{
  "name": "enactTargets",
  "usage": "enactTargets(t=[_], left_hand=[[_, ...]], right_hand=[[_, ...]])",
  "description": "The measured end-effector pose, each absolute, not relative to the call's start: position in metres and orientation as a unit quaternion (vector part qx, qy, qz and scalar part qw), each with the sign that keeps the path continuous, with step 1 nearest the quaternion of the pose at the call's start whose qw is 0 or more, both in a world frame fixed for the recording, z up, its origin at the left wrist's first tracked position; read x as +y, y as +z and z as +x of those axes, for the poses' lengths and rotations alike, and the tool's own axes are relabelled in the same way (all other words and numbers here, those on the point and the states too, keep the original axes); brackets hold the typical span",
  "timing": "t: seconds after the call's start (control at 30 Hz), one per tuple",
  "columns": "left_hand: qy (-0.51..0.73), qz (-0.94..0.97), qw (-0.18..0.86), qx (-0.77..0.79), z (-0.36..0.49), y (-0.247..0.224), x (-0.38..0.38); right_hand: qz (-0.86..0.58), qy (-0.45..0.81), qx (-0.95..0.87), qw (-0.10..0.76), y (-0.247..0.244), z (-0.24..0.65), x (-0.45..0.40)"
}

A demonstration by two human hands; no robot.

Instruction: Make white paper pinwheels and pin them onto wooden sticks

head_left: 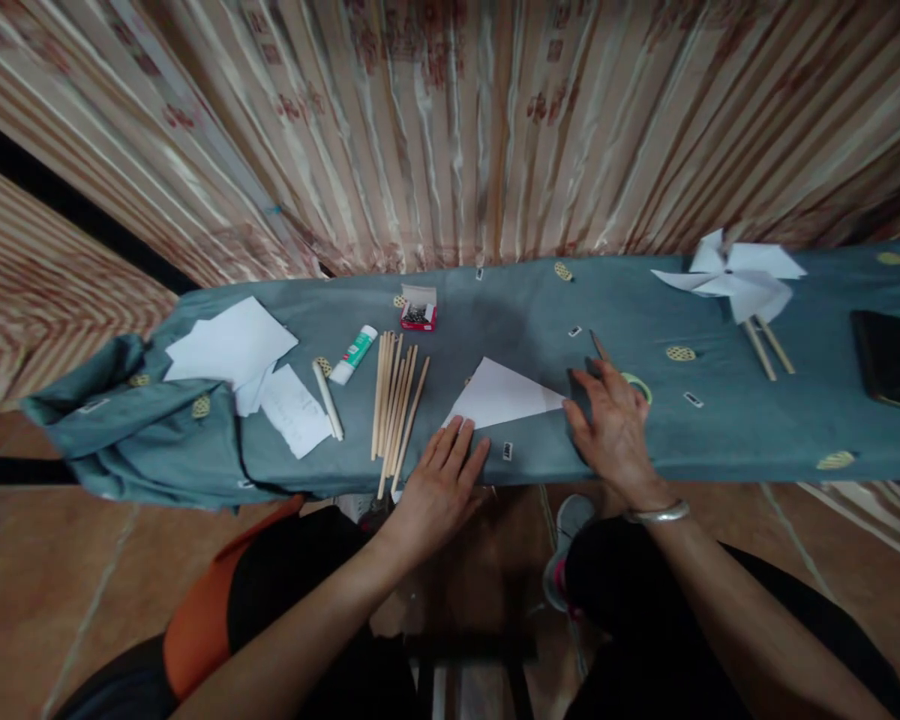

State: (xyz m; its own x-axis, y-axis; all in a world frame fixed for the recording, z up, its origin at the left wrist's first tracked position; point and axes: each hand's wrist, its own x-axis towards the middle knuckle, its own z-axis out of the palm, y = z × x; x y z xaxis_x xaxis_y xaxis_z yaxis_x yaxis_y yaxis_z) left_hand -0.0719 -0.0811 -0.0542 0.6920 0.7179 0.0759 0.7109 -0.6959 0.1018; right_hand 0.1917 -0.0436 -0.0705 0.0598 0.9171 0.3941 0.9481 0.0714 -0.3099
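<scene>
A white sheet of paper (501,393), triangular in outline, lies on the blue-green cloth near the table's front edge. My left hand (442,478) rests on its lower left corner, fingers stretched out. At the sheet's right tip is my right hand (611,425), its fingers apart and a silver bangle on the wrist. A pencil (598,345) lies just beyond the right fingertips, and a green tape roll (637,388) is partly hidden behind that hand. Several wooden sticks (394,405) lie left of the sheet.
A glue stick (354,354), a white roll (328,400), a small red box (418,310) and white papers (232,340) are on the left. To the right lie a white paper pinwheel (735,272) on sticks and a dark phone-like object (891,360). Curtains hang behind the table (525,300).
</scene>
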Motion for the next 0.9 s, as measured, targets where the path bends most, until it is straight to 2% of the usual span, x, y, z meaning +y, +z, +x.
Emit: enactTargets(t=[0.27,0.4,0.7,0.9], left_hand=[[0.034,0.918,0.007,0.394,-0.079,-0.056,-0.09],[0.041,0.918,0.007,0.394,-0.081,-0.059,-0.091],[0.066,0.916,0.011,0.395,-0.084,-0.066,-0.092],[0.094,0.913,0.01,0.396,-0.084,-0.068,-0.093]], right_hand=[[-0.671,-0.054,-0.688,0.272,-0.075,0.191,-0.037],[-0.662,-0.016,-0.69,0.294,-0.072,0.194,-0.032],[-0.621,0.192,-0.651,0.392,-0.053,0.189,-0.02],[-0.6,0.49,-0.439,0.454,-0.045,0.185,-0.008]])
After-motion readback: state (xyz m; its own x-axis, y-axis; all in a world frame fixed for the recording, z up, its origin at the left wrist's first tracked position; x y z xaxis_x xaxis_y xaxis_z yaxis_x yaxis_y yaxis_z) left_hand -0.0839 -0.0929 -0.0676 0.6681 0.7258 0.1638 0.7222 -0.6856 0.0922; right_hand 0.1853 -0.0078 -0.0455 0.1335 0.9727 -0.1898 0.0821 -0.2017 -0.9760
